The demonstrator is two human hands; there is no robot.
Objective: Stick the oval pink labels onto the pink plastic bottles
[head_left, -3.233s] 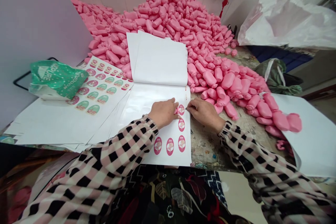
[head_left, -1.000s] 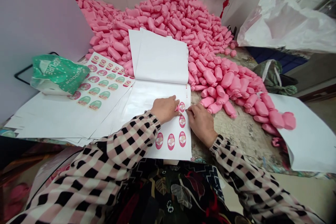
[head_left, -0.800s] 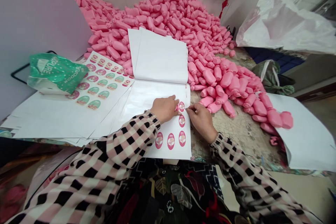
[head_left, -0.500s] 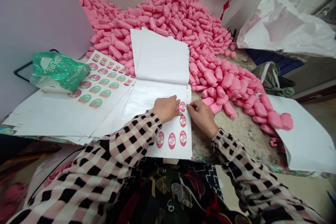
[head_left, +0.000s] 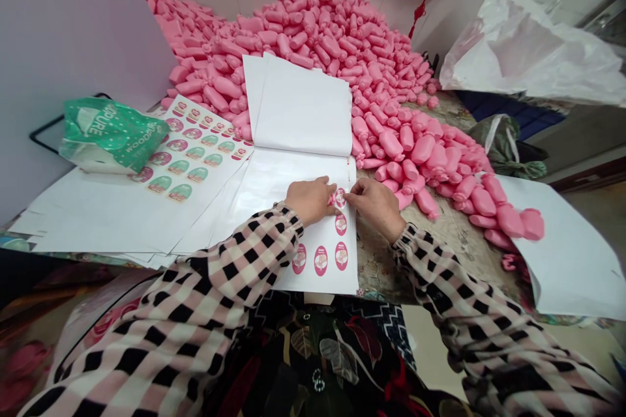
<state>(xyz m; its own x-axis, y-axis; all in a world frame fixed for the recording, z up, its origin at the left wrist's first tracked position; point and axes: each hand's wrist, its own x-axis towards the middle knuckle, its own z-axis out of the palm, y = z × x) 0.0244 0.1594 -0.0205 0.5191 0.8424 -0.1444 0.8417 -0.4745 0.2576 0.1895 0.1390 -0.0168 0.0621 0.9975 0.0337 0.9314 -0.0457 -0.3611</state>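
Observation:
My left hand [head_left: 308,201] lies on the sheet of stickers [head_left: 308,277], its fingers closed. A bit of pink shows at its fingertips; what it belongs to is hidden. To its right my right hand [head_left: 377,207] pinches the right edge of an oval pink sticker [head_left: 340,197], which sits between the two hands. Below that sticker another oval sticker [head_left: 341,225] is on the sheet, with several more along the lower part. The sheet's upper part [head_left: 303,111] is folded back, showing its white side, against the pink bottles.
A large heap of pink bottles [head_left: 337,32] fills the back and spreads right. At left are more sticker sheets [head_left: 122,215] with a green plastic packet [head_left: 112,133] on top. A white sheet [head_left: 572,241] lies at right, a white plastic bag [head_left: 533,52] behind it.
My right hand has shifted slightly left, its fingertips now at the oval sticker's edge. My left hand stays in nearly the same place.

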